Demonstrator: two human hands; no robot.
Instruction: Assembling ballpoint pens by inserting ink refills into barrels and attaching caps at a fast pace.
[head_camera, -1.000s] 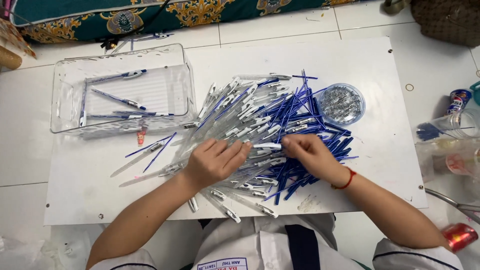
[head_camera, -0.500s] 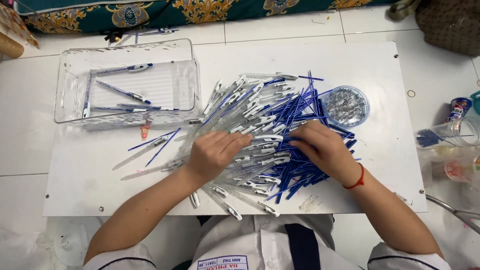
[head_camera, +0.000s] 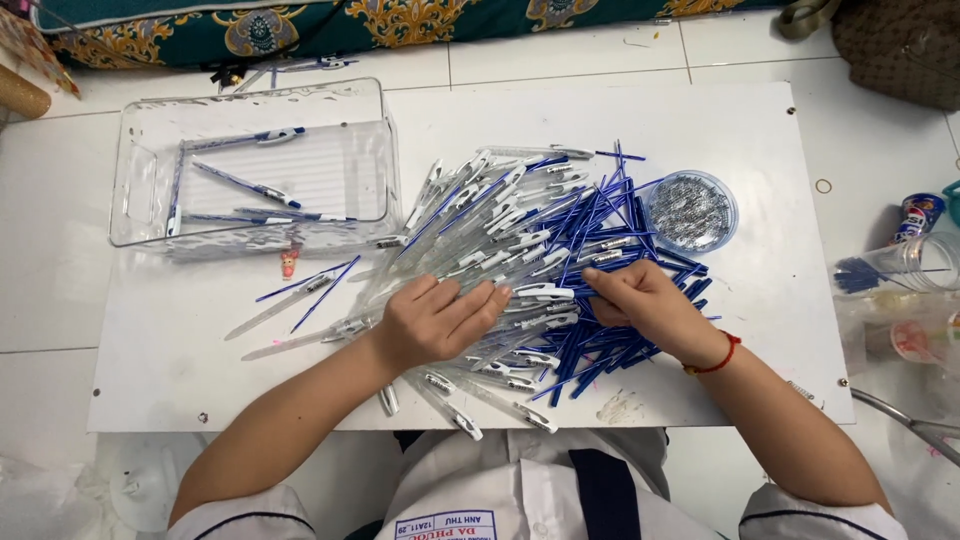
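The person wore a white short-sleeved shirt (head_camera: 520, 490) with dark navy trim at the sleeve cuffs and a dark navy strip running down the chest. A small printed label sat low on the shirt front. The forearms were bare. A thin red cord bracelet (head_camera: 712, 358) circled the right wrist; both hands were bare.

Single head-worn camera, looking steeply down from close above the white tabletop (head_camera: 760, 130); wearer's body at bottom edge.
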